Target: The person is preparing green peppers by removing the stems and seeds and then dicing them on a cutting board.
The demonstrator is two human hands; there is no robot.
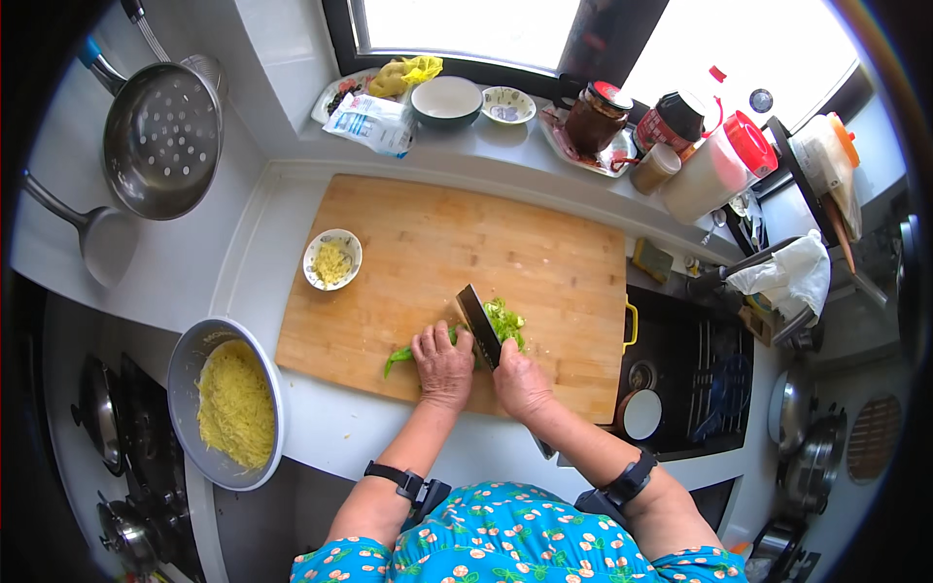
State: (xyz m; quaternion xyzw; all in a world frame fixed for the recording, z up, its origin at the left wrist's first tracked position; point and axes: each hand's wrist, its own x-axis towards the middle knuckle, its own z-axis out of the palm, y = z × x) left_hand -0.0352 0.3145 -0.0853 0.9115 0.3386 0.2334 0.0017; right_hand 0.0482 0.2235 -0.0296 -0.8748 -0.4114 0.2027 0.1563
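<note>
My left hand [443, 364] presses a long green pepper [398, 357] against the bamboo cutting board [408, 240]; the pepper's tapered end sticks out to the left. In my right hand [521, 382] is the handle of a dark-bladed kitchen knife [479, 324]. Its blade stands on edge close beside my left fingers. Sliced green pepper [504, 321] lies in a small heap just right of the blade. Farther left on the board, a small patterned bowl [355, 256] holds a finely chopped pale yellow food [332, 264].
A grey basin [275, 437] of yellow shreds [237, 408] stands at the counter's left edge. Right of the board is a dark sink [685, 364] with a white-bottomed cup [641, 415]. Jars and bowls line the windowsill [521, 142]. A perforated steel strainer [164, 138] hangs at left.
</note>
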